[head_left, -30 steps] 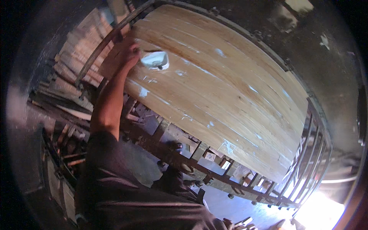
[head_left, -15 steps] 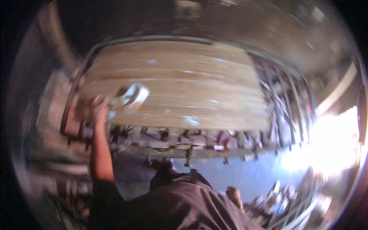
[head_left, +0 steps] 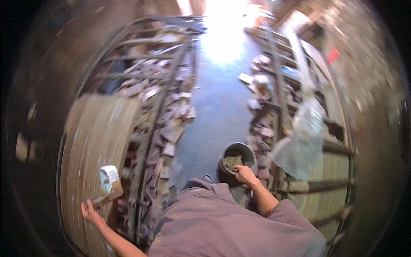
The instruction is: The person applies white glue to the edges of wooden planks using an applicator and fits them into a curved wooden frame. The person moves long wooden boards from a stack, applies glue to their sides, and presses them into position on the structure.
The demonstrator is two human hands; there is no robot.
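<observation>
Left grip (head_left: 88, 213) appears closed on the lower corner of the white-and-brown container (head_left: 112, 180), seen against the wooden panel (head_left: 81, 141); right grip (head_left: 245, 174) is at the near rim of the bucket (head_left: 248, 154); whether it is clenched on the rim or on the greyish contents (head_left: 231, 161) cannot be told; advisably, keep the container level; steady the bucket; look at each contact point before applying force.

Blown out at the far end, spilling glare down the floor (head_left: 209, 111). Dim left and right, dropping to black at the rim. Smeared by motion blur toward bent edges, clearer near the shirt (head_left: 235, 222).
</observation>
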